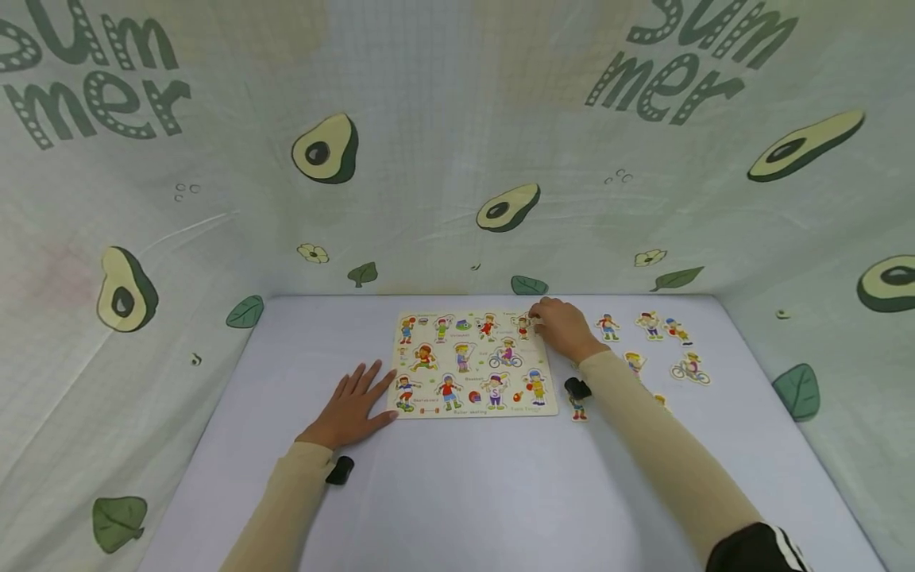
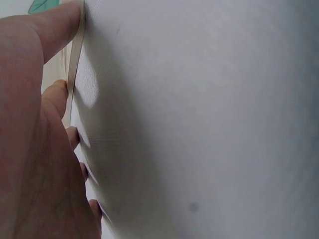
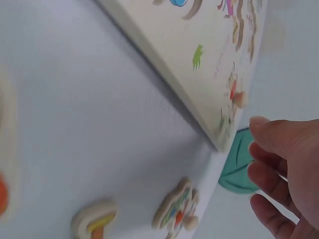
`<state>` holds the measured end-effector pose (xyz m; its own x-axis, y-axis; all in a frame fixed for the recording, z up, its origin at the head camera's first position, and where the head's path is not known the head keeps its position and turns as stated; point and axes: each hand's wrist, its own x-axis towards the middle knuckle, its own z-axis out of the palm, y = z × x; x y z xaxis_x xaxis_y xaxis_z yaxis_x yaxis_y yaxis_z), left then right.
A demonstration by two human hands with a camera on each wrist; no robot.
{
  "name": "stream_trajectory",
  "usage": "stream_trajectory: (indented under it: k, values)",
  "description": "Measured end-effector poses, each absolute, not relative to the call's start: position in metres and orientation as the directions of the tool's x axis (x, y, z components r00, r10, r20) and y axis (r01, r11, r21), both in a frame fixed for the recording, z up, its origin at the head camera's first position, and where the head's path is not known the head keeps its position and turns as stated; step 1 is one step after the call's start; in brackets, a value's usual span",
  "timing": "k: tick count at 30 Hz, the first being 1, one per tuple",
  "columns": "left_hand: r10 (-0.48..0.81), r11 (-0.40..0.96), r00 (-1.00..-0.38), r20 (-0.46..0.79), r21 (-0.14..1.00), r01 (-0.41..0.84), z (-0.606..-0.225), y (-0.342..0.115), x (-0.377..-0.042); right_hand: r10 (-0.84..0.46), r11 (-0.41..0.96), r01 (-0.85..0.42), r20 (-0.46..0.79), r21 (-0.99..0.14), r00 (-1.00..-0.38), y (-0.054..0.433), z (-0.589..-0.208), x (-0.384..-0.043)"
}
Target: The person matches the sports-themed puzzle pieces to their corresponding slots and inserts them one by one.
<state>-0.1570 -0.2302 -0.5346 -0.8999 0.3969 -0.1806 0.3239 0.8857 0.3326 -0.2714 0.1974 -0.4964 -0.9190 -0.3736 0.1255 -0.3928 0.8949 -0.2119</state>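
Observation:
A wooden puzzle board (image 1: 446, 361) printed with sporty cartoon children lies flat on the white table. My left hand (image 1: 353, 409) rests with spread, straight fingers along its left edge; in the left wrist view the thumb and a fingertip touch the board's side (image 2: 76, 57). My right hand (image 1: 565, 330) is over the board's far right corner, beside a small figure (image 1: 523, 326) set there. In the right wrist view, that figure's knob (image 3: 239, 99) stands apart from the loosely bent fingers (image 3: 269, 134), which hold nothing.
Right of the board lie several loose knobbed figure pieces, among them a cyclist (image 1: 689, 368) and a runner-like child (image 1: 608, 326). Another piece (image 1: 578, 409) lies close by the board's near right corner, partly under the right wrist's black camera (image 1: 577, 388). A printed cloth (image 1: 429, 159) hangs behind the table.

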Motion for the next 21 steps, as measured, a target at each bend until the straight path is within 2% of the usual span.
stream_trajectory:
  k: [21]
  values:
    - [0.385, 0.893, -0.901, -0.199, 0.328, 0.309, -0.536, -0.229, -0.158, -0.241, 0.930, -0.290, 0.223, -0.227, -0.945, 0.297, -0.488, -0.213]
